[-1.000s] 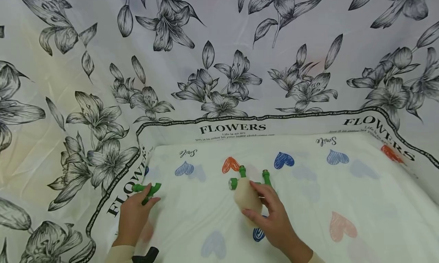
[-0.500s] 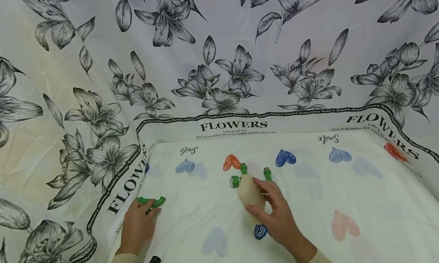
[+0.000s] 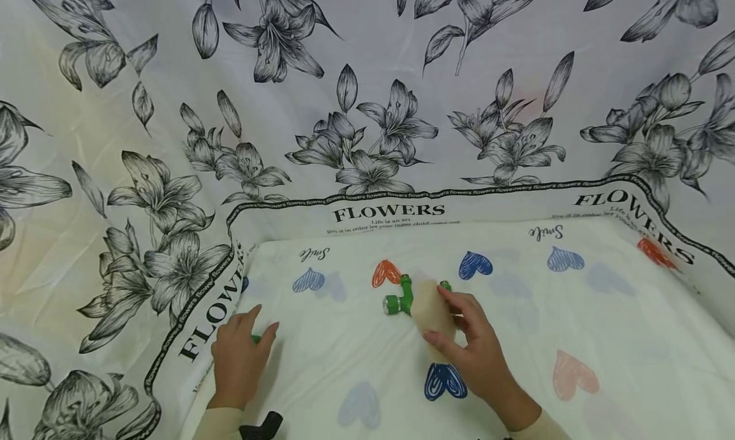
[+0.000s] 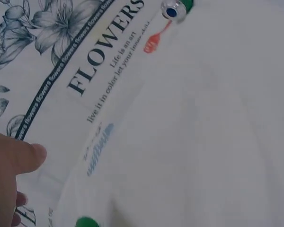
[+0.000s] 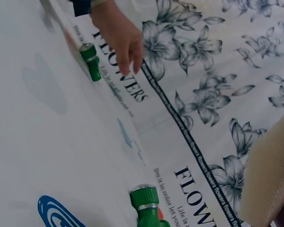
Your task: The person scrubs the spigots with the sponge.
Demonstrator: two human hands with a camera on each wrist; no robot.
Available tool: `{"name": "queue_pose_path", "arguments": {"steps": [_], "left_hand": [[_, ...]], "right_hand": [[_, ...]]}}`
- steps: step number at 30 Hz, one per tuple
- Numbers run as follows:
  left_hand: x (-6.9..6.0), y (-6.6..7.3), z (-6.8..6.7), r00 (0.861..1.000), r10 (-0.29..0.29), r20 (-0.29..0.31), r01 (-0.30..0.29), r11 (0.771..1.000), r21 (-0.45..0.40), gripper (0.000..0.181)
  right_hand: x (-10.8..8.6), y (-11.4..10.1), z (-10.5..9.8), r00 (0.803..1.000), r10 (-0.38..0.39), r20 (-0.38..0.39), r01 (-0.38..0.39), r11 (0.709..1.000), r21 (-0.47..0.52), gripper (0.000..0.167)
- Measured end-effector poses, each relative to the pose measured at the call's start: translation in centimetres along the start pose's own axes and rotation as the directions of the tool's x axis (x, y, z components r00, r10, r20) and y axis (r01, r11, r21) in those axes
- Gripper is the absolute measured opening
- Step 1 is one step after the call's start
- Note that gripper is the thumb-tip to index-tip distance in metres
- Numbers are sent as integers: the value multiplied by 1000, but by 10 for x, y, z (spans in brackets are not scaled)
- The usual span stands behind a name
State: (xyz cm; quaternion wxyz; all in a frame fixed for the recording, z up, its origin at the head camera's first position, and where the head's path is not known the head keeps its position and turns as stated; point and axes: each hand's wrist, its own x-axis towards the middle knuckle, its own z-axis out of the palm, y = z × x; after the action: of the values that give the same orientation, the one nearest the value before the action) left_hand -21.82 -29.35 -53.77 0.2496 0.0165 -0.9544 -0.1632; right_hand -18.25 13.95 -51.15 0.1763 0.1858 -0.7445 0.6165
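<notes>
My left hand [image 3: 244, 357] hovers over the left side of the cloth, thumb and index finger spread. Beneath it lies a small green pipe fitting [image 5: 91, 62], apart from the fingers and mostly hidden in the head view. My right hand [image 3: 473, 351] grips a beige sponge [image 3: 432, 315] between thumb and fingers. Partly behind the sponge, a green valve-like fitting [image 3: 406, 294] with a silver-rimmed end lies on the cloth. Another green end [image 3: 445, 285] shows beyond the sponge; whether it joins that fitting, I cannot tell. The left wrist view catches only the left thumb [image 4: 26, 156] and some fingertips.
A white cloth [image 3: 344, 351] printed with hearts covers the work surface. Behind and to the left hangs a flower-printed curtain [image 3: 379, 108]. By the left sleeve sits a black angled piece [image 3: 262, 427].
My left hand has set the small green fitting down on the cloth, let go of it and risen slightly. My right hand has shifted the sponge to the right, uncovering more of the valve-like fitting.
</notes>
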Motion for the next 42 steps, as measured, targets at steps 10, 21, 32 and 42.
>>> {"name": "queue_pose_path", "arguments": {"steps": [10, 21, 32, 42], "left_hand": [[52, 75, 26, 976, 188, -113, -217, 899, -381, 70], [56, 154, 54, 962, 263, 76, -152, 744, -651, 83], [37, 177, 110, 901, 276, 335, 5, 765, -644, 77], [24, 162, 141, 869, 267, 417, 42, 799, -599, 59]], "right_hand": [[-9, 3, -33, 997, 13, -77, -19, 997, -73, 77], [-20, 0, -66, 986, 23, -164, -36, 996, -76, 81], [-26, -3, -66, 980, 65, -186, -76, 996, -55, 79], [-31, 2, -64, 976, 113, -187, -130, 988, -79, 76]]}}
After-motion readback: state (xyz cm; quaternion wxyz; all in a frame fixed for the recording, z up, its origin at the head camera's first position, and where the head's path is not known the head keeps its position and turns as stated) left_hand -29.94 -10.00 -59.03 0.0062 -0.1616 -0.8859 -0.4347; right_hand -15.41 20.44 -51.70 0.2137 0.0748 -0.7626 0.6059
